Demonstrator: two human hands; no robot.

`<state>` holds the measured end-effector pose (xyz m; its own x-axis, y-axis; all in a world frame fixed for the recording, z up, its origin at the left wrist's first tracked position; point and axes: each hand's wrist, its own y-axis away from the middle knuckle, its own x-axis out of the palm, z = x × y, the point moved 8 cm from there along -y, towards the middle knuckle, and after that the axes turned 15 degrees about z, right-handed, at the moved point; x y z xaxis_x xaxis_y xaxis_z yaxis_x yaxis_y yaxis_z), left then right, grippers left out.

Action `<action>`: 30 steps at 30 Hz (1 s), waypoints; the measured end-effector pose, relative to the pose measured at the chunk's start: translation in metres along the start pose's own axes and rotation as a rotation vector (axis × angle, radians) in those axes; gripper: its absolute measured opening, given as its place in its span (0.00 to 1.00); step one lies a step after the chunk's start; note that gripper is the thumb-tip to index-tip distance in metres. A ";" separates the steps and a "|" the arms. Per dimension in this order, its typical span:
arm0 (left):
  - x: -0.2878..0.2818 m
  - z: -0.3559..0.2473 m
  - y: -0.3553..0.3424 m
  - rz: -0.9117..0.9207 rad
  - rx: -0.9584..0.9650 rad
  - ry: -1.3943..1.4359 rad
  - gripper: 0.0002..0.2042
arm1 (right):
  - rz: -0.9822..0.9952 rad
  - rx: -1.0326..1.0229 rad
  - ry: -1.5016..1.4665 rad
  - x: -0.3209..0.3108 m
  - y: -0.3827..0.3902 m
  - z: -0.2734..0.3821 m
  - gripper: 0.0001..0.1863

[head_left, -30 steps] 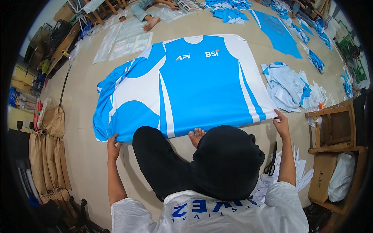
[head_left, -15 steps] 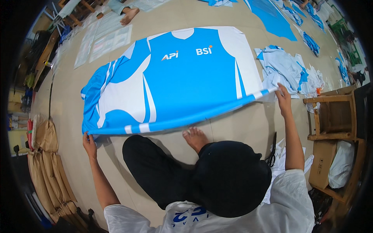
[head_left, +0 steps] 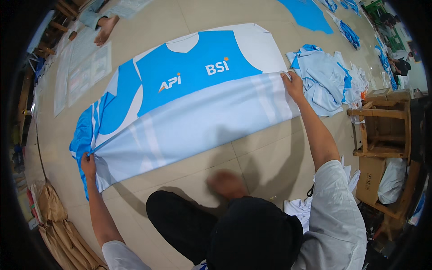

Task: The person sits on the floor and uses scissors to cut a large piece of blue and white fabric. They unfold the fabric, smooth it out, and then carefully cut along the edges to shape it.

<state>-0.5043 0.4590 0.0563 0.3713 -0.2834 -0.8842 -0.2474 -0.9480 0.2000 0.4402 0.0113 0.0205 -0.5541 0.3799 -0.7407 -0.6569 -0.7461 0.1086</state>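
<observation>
Floor [head_left: 265, 153]: pale tiled surface, on which everything below lies.

Printed fabric panel [head_left: 180, 108]: large blue-and-white jersey-pattern sheet, spread across the floor in front of the seated person. Half a second ago only its near edge was raised; a second ago it lay wholly flat. Now the near half is carried up and over toward the far half, so the paler reverse side is shown across the lower part while the blue printed face remains visible beyond. Judged as a fold in progress, roughly halfway across, the far edge not yet met.

Pile of light-blue fabric pieces [head_left: 321, 78]: heaped on the floor just beside the panel's right end.

Wooden stool [head_left: 382, 130]: standing at the right, well apart from the panel; a cardboard box [head_left: 371, 177] below it.

Brown paper sacks [head_left: 58, 225]: lower left, near the person's left elbow.

Right hand [head_left: 292, 85]: arm stretched nearly straight forward and outward; fingers closed in a pinch on the panel's lifted right corner.

Left hand [head_left: 87, 162]: arm extended forward at the far left, wrist low near the floor; fingers closed on the panel's left corner, the cloth drawn taut between the two hands.

Another person's bare foot [head_left: 105, 28]: resting on the floor at the top left, apart from the panel.
</observation>
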 end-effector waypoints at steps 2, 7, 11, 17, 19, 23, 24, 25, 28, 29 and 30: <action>0.008 0.003 -0.009 0.024 -0.043 0.013 0.13 | 0.016 0.020 0.023 0.008 -0.003 0.003 0.19; 0.042 -0.014 -0.023 0.102 -0.074 -0.010 0.16 | -0.038 -0.001 -0.022 0.001 -0.010 -0.002 0.18; 0.045 -0.026 -0.032 0.038 0.049 -0.127 0.18 | -0.115 -0.053 0.005 -0.006 -0.025 -0.006 0.20; 0.046 -0.024 -0.013 -0.140 0.053 -0.105 0.26 | -0.108 -0.065 0.051 0.011 -0.040 -0.010 0.24; 0.038 -0.031 0.001 -0.254 0.120 -0.214 0.33 | -0.167 -0.069 0.051 0.006 -0.037 -0.021 0.30; 0.112 -0.118 0.068 -0.043 0.223 0.059 0.23 | -0.175 0.101 0.116 -0.008 0.017 -0.054 0.39; 0.122 -0.150 0.092 0.059 0.324 0.080 0.22 | -0.142 0.098 0.099 -0.010 0.032 -0.052 0.40; 0.128 -0.180 0.117 0.164 0.427 0.106 0.20 | -0.125 0.120 0.115 -0.012 0.048 -0.050 0.40; 0.123 -0.209 0.170 0.262 0.513 -0.054 0.17 | -0.014 0.232 0.118 -0.006 0.078 -0.039 0.39; 0.123 -0.211 0.179 0.258 0.479 -0.050 0.16 | 0.028 0.283 0.119 -0.003 0.085 -0.038 0.39; 0.130 -0.215 0.180 0.260 0.464 -0.024 0.15 | 0.000 0.220 0.116 -0.014 0.090 -0.053 0.35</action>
<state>-0.3085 0.2202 0.0678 0.2254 -0.4921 -0.8409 -0.7004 -0.6818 0.2112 0.4161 -0.0905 0.0054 -0.5001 0.3049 -0.8105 -0.7592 -0.6045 0.2410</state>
